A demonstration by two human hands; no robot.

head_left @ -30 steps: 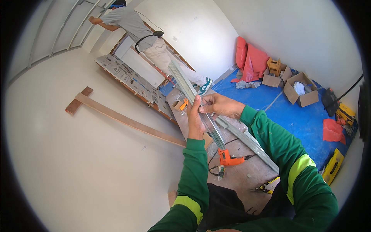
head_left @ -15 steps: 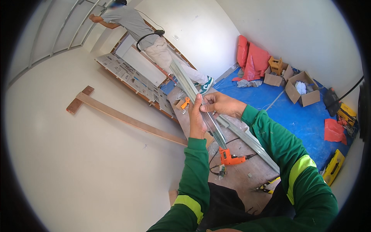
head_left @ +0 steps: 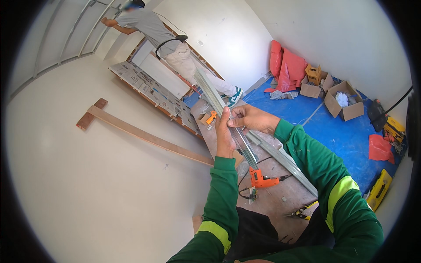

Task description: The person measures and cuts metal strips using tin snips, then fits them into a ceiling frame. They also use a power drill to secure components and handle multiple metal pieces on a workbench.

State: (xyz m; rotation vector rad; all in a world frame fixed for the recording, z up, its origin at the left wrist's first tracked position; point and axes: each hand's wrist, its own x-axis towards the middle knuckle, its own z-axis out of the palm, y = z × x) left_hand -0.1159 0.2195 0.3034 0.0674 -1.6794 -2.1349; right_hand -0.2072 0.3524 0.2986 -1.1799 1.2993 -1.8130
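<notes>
A long galvanized metal channel (head_left: 209, 91) runs slantwise ahead of me, from the other person's legs down toward an orange power drill (head_left: 263, 179). My left hand (head_left: 225, 136) is closed round the channel from its left side, thumb up along it. From the right, my right hand (head_left: 253, 119) pinches the same channel at the left thumb, its fingertips on the edge. Whether a small item sits between those fingertips is hidden. Beneath my right forearm a second metal channel (head_left: 287, 164) lies on the dusty board surface (head_left: 274, 204). Yellow-and-black snips (head_left: 302, 212) rest near my knees.
A person (head_left: 151, 33) in grey reaches to the metal framing at upper left. A T-shaped wooden piece (head_left: 144, 136) stands out at left. Beyond are an orange tool (head_left: 211, 117), a blue sheet (head_left: 326, 138), cardboard boxes (head_left: 352, 113), red plastic (head_left: 290, 72) and a yellow level (head_left: 379, 190).
The view has shifted very slightly. Both hands keep the same hold on the channel, and nothing else has visibly moved.
</notes>
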